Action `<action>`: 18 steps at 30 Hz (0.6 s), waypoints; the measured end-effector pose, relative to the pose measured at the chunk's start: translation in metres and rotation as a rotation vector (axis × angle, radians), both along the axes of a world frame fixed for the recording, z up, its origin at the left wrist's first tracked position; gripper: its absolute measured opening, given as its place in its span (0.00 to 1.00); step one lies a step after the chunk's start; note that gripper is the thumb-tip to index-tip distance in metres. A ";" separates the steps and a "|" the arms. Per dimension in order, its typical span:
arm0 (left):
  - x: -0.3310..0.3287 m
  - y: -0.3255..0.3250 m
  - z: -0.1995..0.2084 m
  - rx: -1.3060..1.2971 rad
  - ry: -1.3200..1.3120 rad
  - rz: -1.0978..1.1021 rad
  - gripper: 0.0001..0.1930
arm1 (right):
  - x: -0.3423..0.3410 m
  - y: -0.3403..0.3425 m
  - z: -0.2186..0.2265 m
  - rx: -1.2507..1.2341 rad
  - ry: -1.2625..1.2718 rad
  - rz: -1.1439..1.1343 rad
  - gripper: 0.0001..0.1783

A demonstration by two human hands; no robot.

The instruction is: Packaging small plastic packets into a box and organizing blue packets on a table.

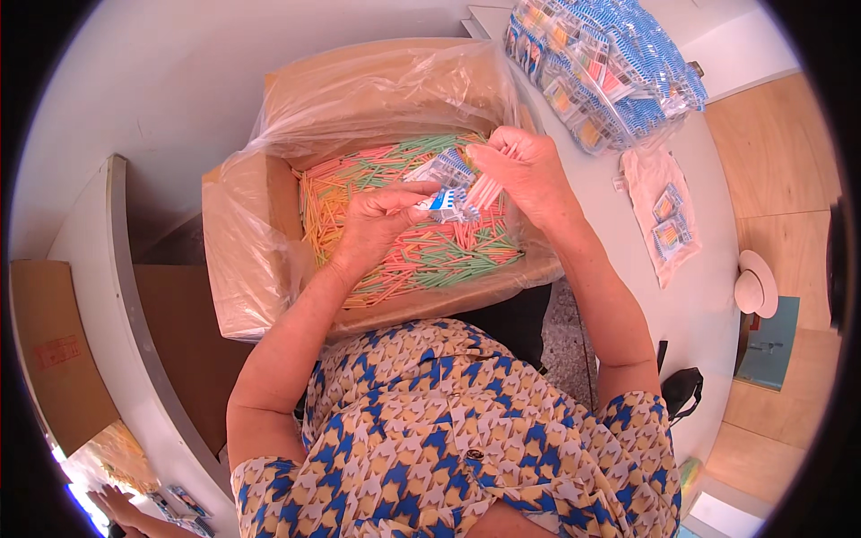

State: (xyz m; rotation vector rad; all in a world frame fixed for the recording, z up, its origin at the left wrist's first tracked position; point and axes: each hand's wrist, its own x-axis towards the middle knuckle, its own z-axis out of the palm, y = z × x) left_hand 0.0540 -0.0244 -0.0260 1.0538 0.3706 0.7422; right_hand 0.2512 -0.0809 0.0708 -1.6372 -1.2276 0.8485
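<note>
A large cardboard box stands in front of me, lined with a clear plastic bag. Inside lies a thick layer of thin pastel sticks in pink, green and yellow. Above them, my left hand pinches a small clear packet with blue and white print. My right hand is closed around a few pale pink sticks, their lower ends by the packet's mouth. Just beyond the left fingers are more blue-striped clear packets; whether they rest on the sticks, I cannot tell.
A big clear bag full of blue-striped packets sits on the white table at far right. Nearer lies a pink cloth with filled packets on it, then a black object. Another person's hand shows at lower left.
</note>
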 end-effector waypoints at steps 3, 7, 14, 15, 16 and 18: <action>-0.002 -0.001 0.005 0.045 0.143 0.034 0.08 | -0.003 -0.002 0.015 -0.048 0.059 -0.033 0.11; 0.001 0.003 -0.006 0.075 0.232 0.053 0.06 | 0.000 -0.005 0.023 -0.144 0.201 -0.035 0.11; -0.001 0.003 0.005 -0.170 0.344 -0.081 0.13 | 0.002 -0.014 -0.001 -0.031 -0.197 0.147 0.14; -0.003 0.004 0.007 -0.219 0.361 -0.111 0.13 | 0.001 -0.020 -0.007 -0.056 -0.431 0.259 0.14; -0.002 0.006 0.007 -0.218 0.357 -0.112 0.13 | 0.001 -0.026 -0.014 -0.085 -0.671 0.368 0.14; -0.001 0.006 0.004 -0.177 0.304 -0.145 0.09 | 0.008 -0.038 -0.045 -0.129 -0.702 0.481 0.14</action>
